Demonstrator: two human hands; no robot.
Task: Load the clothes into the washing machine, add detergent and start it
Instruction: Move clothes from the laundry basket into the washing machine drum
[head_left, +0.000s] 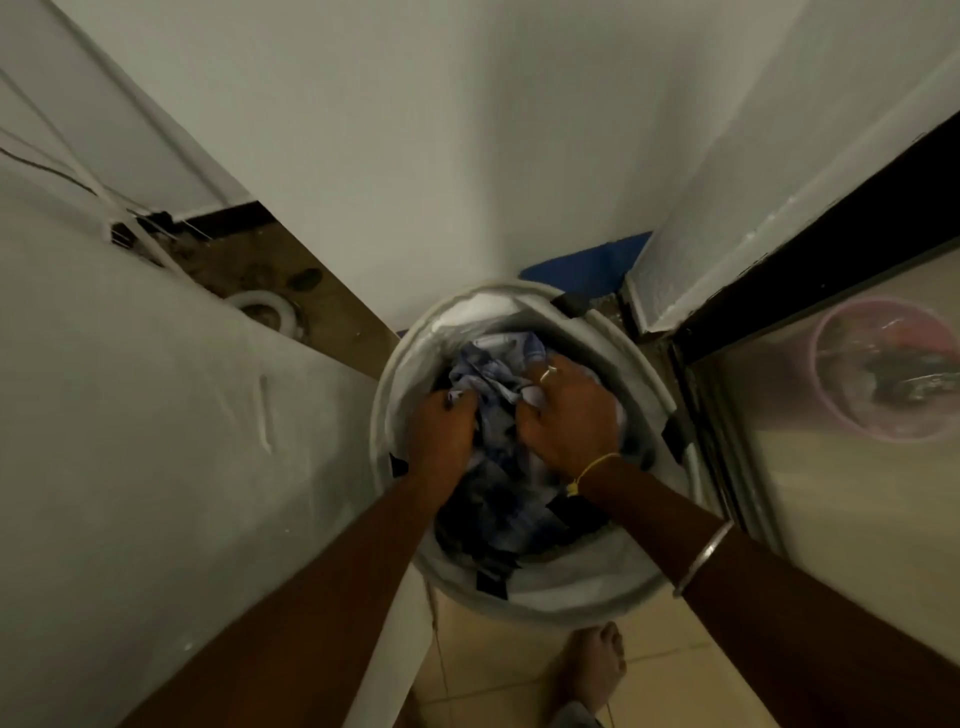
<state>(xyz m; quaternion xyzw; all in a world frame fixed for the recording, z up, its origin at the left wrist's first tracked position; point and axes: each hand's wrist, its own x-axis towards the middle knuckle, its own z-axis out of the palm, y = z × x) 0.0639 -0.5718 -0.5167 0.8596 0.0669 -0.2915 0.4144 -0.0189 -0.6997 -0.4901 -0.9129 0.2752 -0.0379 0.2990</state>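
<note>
Both hands (447, 431) (569, 418) reach down — gripping clothes (493, 384) in basket (571, 587)

hands (511, 423) gripping clothes (491, 384), round hamper (395, 384)

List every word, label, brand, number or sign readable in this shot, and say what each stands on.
None can be read.
The laundry basket, the clothes in it, the pink tub at the right and the blue object by the wall show no print.
The yellow tag on the right wrist is too small to tell.
</note>
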